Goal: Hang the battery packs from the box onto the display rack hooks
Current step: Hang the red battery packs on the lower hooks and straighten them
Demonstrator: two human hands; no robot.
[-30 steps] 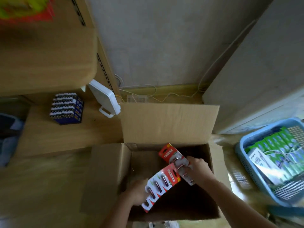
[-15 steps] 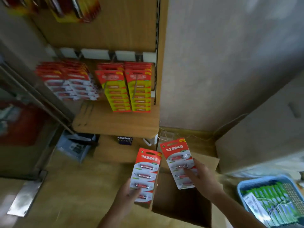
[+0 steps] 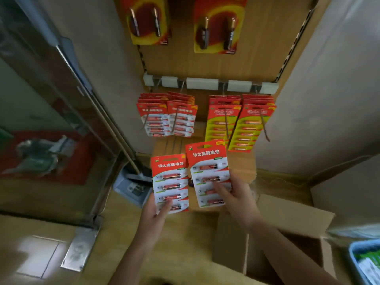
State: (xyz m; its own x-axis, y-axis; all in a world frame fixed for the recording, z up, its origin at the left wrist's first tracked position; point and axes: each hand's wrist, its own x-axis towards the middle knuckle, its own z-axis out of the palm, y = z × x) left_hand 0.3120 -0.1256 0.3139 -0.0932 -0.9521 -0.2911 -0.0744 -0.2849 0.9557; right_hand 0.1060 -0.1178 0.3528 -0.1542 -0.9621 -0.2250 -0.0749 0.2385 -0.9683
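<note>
Both hands are raised in front of the display rack, each holding one red-and-white battery pack upright with its printed face toward the camera. The left hand (image 3: 153, 217) clamps the lower left corner of the left battery pack (image 3: 169, 183), thumb across the front and the fingers hidden behind. The right hand (image 3: 236, 199) grips the lower right edge of the right battery pack (image 3: 207, 173), thumb lying over the blister cells. The two cards sit side by side, their inner edges nearly touching, the right one higher.

Half a second ago the packs were lower and tilted, over the cardboard box (image 3: 267, 241); now they stand level with the wooden shelf, just below the hanging stock, and the box lies behind the right forearm at lower right. A second ago both hands were still inside that box.

On the display rack hooks (image 3: 226, 120) hang two rows of matching red-and-white packs (image 3: 166, 118) at left and two rows of red-and-yellow packs (image 3: 240, 124) at right, under a white price rail (image 3: 202, 83). Larger two-cell cards (image 3: 219, 25) hang above. A blue basket (image 3: 353, 256) peeks in at the lower right corner.
</note>
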